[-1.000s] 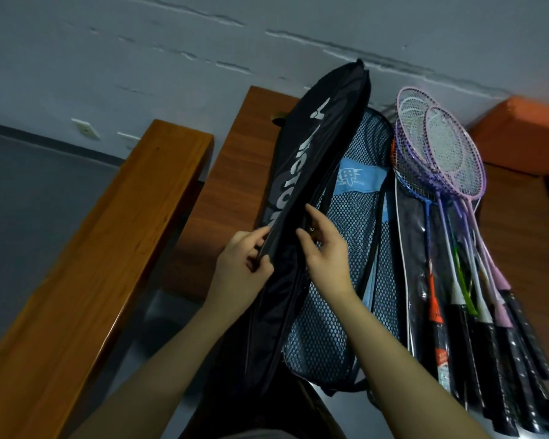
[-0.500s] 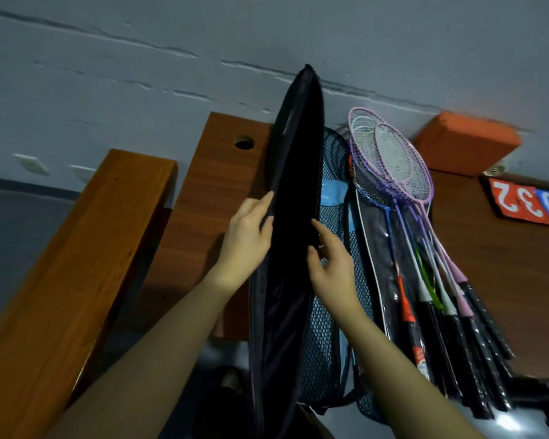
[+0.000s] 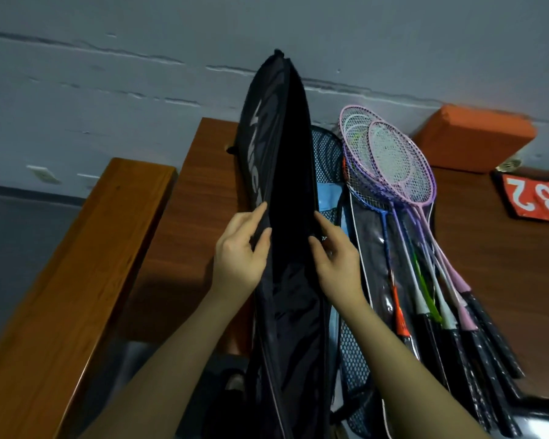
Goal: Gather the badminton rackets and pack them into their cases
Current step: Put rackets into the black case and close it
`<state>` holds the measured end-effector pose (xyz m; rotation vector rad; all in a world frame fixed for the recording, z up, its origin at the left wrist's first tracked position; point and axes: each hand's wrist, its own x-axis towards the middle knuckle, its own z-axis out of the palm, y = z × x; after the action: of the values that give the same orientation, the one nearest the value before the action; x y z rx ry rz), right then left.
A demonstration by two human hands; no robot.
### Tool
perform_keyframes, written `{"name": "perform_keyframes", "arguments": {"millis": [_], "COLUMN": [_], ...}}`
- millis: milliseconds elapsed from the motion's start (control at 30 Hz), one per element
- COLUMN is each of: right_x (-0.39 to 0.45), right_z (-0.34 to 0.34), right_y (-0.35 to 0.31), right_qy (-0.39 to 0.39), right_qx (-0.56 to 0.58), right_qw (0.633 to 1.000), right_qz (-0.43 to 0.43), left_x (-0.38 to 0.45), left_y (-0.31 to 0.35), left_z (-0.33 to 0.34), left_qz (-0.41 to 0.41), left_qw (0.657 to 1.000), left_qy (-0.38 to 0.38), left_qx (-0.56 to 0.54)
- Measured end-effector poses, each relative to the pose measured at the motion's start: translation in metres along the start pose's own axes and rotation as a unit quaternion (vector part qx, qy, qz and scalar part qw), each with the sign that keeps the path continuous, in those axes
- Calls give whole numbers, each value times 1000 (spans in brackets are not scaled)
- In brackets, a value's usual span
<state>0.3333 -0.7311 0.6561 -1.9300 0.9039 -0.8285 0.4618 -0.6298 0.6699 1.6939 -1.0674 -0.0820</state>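
**Black case now pulled open, ready to take rackets**

Nearest the camera, both hands pinch the two edges of the black racket case (image 3: 286, 191) and hold them apart. Half a second earlier the case stood edge-on and nearly closed; now its mouth gapes, a dark slot between the left hand (image 3: 240, 251) on the left lip and the right hand (image 3: 338, 258) on the right lip. That likely means the opening step is done and loading comes next.

The case is soft, matte fabric, long and tapered, creased low down, with pale lettering on its flank. Just right of it lies a mesh case (image 3: 351, 350) with a pale blue label. Beyond that, the rackets (image 3: 403, 191) lie fanned on the wooden table (image 3: 191, 223): thin pink, purple and blue frames, taut strings, wrapped black grips. Farther back sit an orange block (image 3: 473, 137) and a red number card (image 3: 536, 198).
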Motion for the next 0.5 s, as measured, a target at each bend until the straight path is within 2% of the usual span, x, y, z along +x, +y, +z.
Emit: {"name": "perform_keyframes", "arguments": {"millis": [133,333,500], "right_x": [6,13,17], "right_z": [-27,-61,-93], "right_y": [15,72,103], "right_qy": [-5,-30,-61], "right_qx": [-52,-71,-65], "right_qw": [995,995,995], "right_qz": [-88,-61,-35], "left_x": [2,-3,-19], "left_y": [7,22,58], "left_z": [29,86,129], "left_qz": [-13,-29,-137], "left_qw": [998,991,982], "left_qy": [24,46,66], "left_qx": [50,120,108]}}
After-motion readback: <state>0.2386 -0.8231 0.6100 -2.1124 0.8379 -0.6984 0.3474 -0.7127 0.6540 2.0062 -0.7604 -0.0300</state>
